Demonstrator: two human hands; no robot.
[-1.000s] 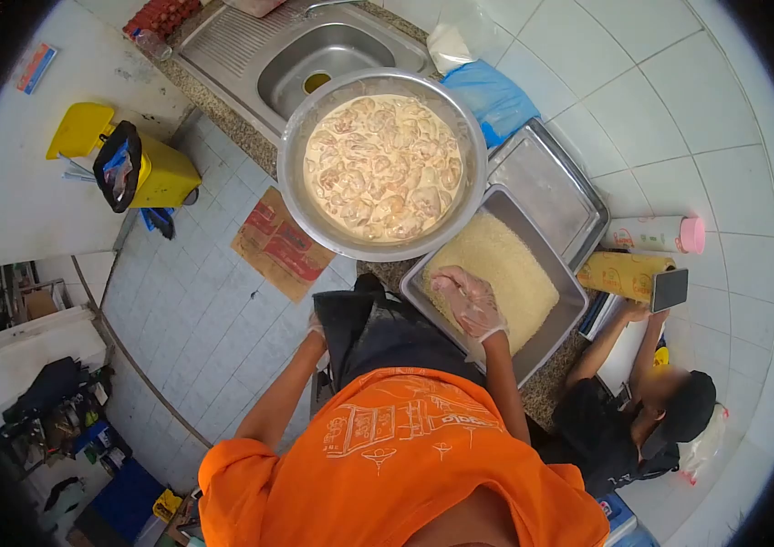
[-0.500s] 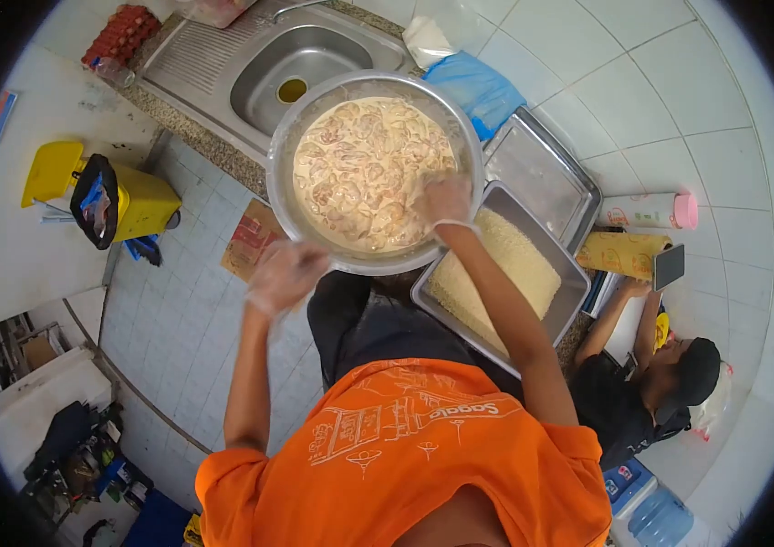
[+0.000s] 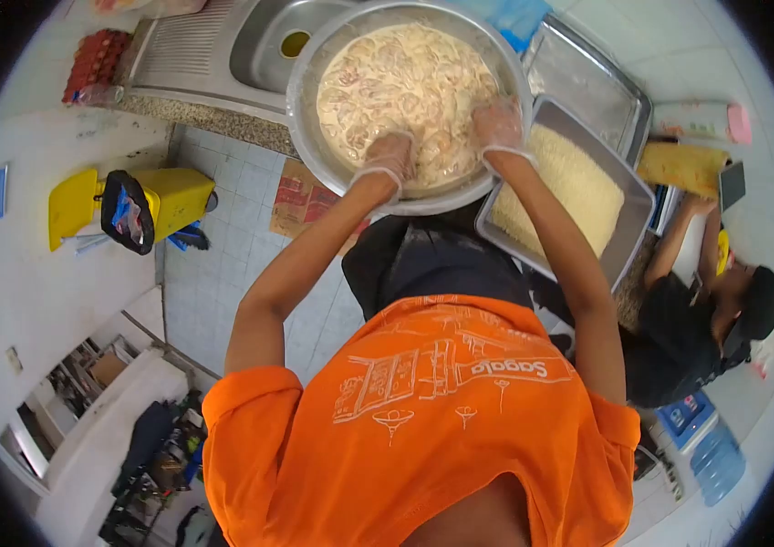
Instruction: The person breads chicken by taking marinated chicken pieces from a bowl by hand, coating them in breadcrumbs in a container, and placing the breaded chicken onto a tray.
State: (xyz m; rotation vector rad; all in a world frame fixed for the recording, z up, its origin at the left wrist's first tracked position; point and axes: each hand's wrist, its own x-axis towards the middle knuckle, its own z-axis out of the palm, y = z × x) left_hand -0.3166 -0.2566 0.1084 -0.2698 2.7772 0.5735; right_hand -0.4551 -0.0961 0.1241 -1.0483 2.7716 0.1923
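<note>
A large metal bowl (image 3: 300,137) holds raw chicken pieces (image 3: 405,82) in a creamy batter. My left hand (image 3: 389,159), in a clear plastic glove, is in the batter near the bowl's front side, its fingers mostly sunk out of sight. Also gloved, my right hand (image 3: 499,128) dips into the mix by the bowl's right wall; its fingertips are hidden, so its grip is unclear. Right of the bowl, below my right forearm, a grey tub (image 3: 619,264) contains pale yellow crumbs (image 3: 574,182).
A steel sink (image 3: 259,46) lies behind the bowl's left side. An empty-looking metal tray (image 3: 578,77) stands behind the tub. At right, a person in black (image 3: 688,337) holds a phone (image 3: 732,185). A yellow bin (image 3: 172,205) with its lid up stands at left.
My left hand has moved from outside the bowl, at its front left, down into the batter. My right hand stays at the bowl's right side. The view has shifted.
</note>
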